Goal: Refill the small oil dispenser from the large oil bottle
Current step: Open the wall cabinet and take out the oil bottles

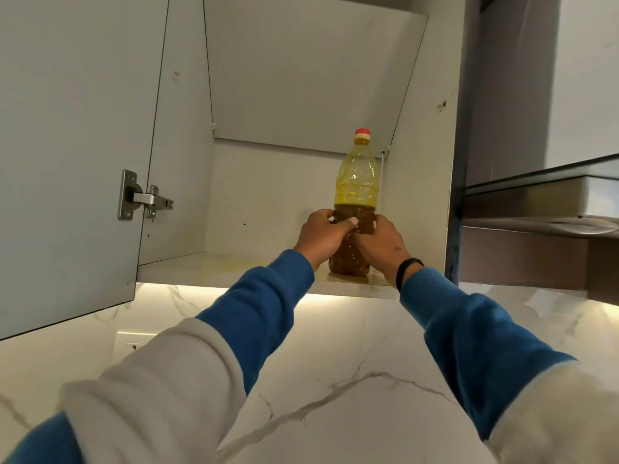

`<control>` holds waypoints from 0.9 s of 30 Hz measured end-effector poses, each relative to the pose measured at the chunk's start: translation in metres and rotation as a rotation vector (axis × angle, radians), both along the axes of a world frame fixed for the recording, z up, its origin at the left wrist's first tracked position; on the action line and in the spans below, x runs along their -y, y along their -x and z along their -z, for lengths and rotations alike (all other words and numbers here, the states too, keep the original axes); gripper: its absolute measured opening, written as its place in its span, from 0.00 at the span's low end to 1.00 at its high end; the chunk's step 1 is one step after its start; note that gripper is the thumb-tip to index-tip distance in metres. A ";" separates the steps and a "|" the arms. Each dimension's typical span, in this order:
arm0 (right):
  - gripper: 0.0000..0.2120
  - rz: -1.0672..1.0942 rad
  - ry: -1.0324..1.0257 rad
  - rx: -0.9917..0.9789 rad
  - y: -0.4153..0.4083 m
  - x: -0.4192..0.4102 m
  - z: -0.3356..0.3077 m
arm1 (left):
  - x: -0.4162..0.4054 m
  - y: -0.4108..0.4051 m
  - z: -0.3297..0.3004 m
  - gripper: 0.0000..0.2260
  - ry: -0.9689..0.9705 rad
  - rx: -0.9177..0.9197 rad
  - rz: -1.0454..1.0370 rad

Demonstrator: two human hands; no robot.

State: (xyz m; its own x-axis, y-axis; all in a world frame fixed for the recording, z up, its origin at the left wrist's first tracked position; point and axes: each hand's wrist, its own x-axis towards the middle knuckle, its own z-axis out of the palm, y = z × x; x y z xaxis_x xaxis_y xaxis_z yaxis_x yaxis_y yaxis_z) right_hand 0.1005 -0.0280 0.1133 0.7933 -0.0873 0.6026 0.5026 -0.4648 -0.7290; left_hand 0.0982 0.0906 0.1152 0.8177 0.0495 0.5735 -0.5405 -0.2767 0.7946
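While the cabinet door (67,155) hangs open on the left, the large oil bottle (355,182) stands upright on the shelf (214,272), toward its right side. The left hand (320,237) wraps its lower half, thumb across the front; the right hand (380,244) clasps the opposite side. Red cap (362,131) on, dark oil below the yellow upper part.

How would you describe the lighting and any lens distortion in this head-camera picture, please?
Head view: a warm light strip under the cabinet washes out the marble wall just below; the cabinet interior is dimmer but evenly lit; the oil bottle is sharp; wide-angle distortion slants the cabinet walls and enlarges the near sleeves.
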 end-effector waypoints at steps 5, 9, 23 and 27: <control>0.17 -0.065 -0.060 -0.025 0.002 0.013 -0.001 | -0.005 -0.001 0.005 0.21 0.041 0.046 0.011; 0.22 -0.094 -0.066 -0.006 0.014 0.021 -0.002 | -0.003 0.006 0.001 0.12 0.063 0.045 0.031; 0.20 -0.205 0.285 0.170 0.095 0.048 -0.004 | 0.014 0.082 0.002 0.17 -0.007 0.211 -0.146; 0.22 -0.227 0.326 0.221 0.117 0.058 0.009 | 0.021 0.123 0.016 0.11 -0.031 0.268 -0.177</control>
